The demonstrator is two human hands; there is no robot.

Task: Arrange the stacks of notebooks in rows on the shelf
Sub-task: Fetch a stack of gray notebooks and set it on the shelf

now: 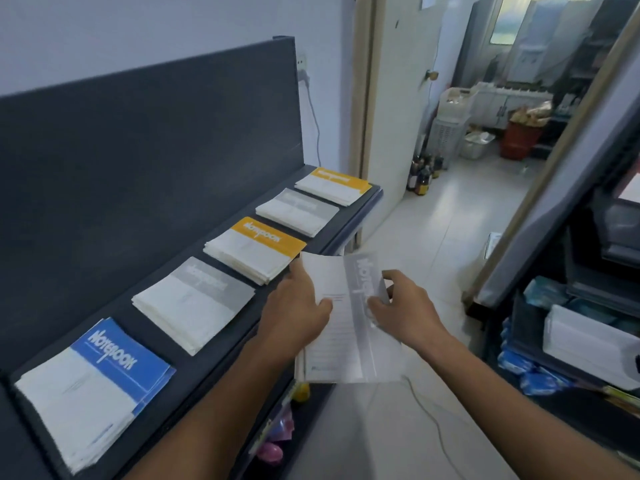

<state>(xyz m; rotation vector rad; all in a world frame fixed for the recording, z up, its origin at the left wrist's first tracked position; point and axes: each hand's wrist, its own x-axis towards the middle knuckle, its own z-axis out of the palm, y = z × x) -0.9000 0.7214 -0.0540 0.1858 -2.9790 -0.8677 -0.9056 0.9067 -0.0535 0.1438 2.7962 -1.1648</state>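
Observation:
A dark shelf (221,344) carries a row of notebook stacks: a blue stack (93,386) nearest, a grey stack (194,299), an orange stack (252,249), a second grey stack (298,211) and a second orange stack (334,185) farthest. In front of the shelf's edge I hold a grey notebook stack (346,334) in the air. My left hand (294,306) grips its left side with the thumb on top. My right hand (405,306) pinches its right edge.
The shelf's tall dark back panel (149,140) rises on the left. Another rack with packaged goods (581,334) stands at the right. A tiled floor aisle (450,216) leads through a doorway to bins and bottles. A cable (429,414) lies on the floor.

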